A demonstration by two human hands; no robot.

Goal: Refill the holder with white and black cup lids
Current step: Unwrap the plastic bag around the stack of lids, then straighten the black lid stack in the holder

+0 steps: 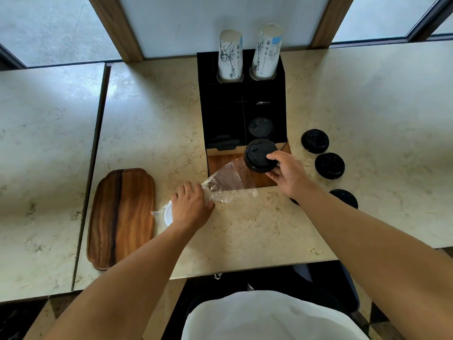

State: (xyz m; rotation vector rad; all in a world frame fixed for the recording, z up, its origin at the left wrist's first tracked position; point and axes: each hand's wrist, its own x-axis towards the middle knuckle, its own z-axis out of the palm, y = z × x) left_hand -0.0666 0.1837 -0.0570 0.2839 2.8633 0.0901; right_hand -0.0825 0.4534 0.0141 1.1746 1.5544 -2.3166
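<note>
A black holder (220, 114) stands at the back of the marble table. My right hand (288, 175) grips a stack of black lids (258, 155) just above the holder's front edge. One black lid (260, 127) lies inside the holder's right compartment. My left hand (191, 208) rests on a clear plastic bag (229, 180) and on the white lids (168, 214) inside it, on the table in front of the holder. Loose black lids lie to the right: one (315, 141), a second (329, 166) and a third (345, 197) partly hidden by my right forearm.
Two stacks of paper cups (230, 57) (267, 51) stand in the back of the holder. A wooden tray (121, 217) lies at the left. The table's near edge (245, 271) runs close to my body. A second table (44, 168) adjoins on the left.
</note>
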